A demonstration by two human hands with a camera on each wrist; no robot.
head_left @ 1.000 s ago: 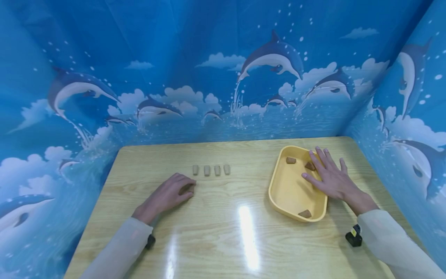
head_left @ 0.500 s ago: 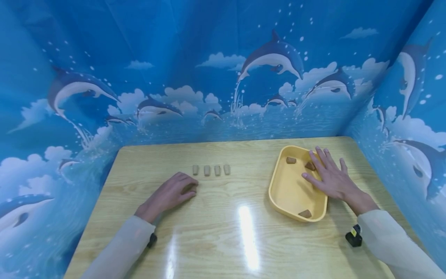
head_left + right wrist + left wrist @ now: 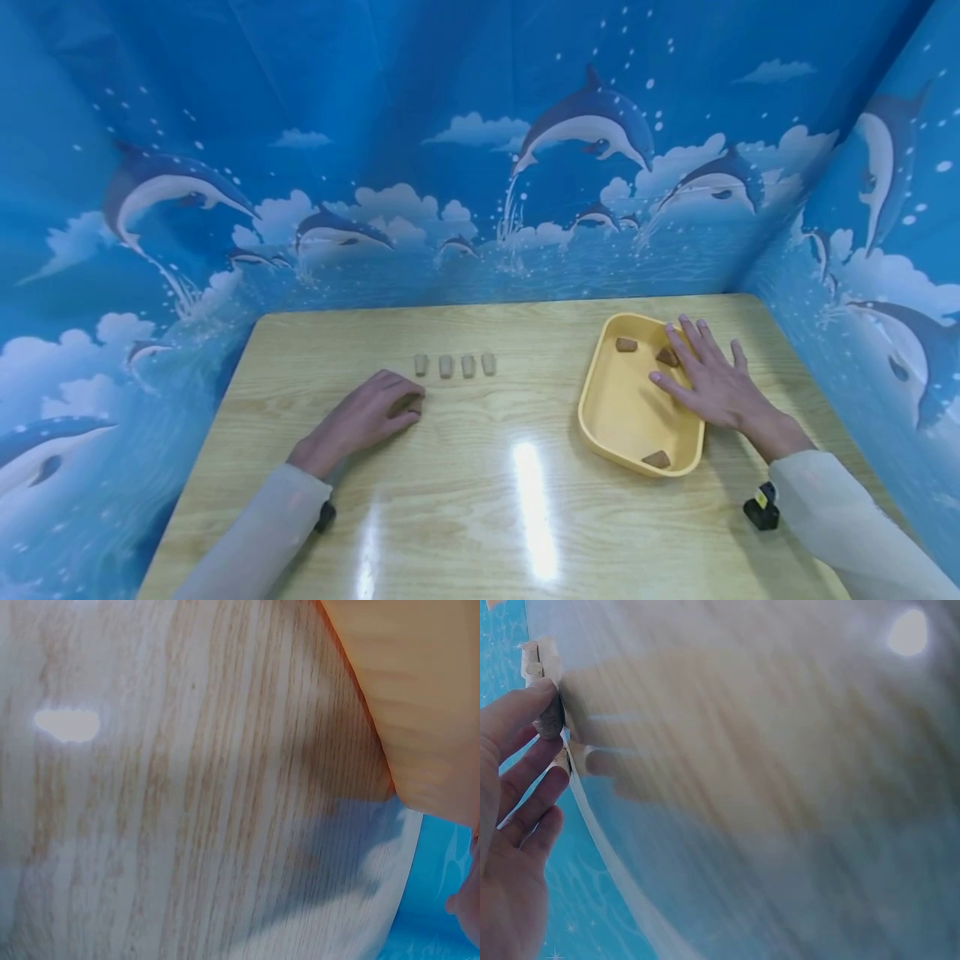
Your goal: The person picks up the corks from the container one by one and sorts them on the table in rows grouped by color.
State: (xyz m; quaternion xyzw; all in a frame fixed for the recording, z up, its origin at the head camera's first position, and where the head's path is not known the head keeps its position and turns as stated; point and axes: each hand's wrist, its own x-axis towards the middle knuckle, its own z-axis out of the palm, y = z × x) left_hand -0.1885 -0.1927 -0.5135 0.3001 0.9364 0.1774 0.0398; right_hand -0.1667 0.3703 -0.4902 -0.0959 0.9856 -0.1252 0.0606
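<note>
My left hand (image 3: 367,412) is low over the table with curled fingers. In the left wrist view, thumb and index finger pinch a speckled, tapered cork-like piece (image 3: 551,722). Several pale tapered pieces (image 3: 446,367) stand in a row just beyond this hand. At the right, a yellow tray (image 3: 588,400) holds 3 brown wedge-shaped pieces: one (image 3: 626,345) at the back, one (image 3: 667,357) near the fingertips and one (image 3: 657,460) at the front. My right hand (image 3: 716,387) lies spread across the tray's right rim, fingers straight and thumb over the inside.
The glossy wooden table (image 3: 465,500) reflects bright light near its middle. A blue dolphin-print curtain (image 3: 450,208) rises behind the table's back edge and along its sides. Black wrist cameras hang under both sleeves, the right one (image 3: 762,508) close to the tabletop.
My left hand shifts slightly to the right, then stays nearly in place. The right hand, the tray and the row of pieces have not moved.
</note>
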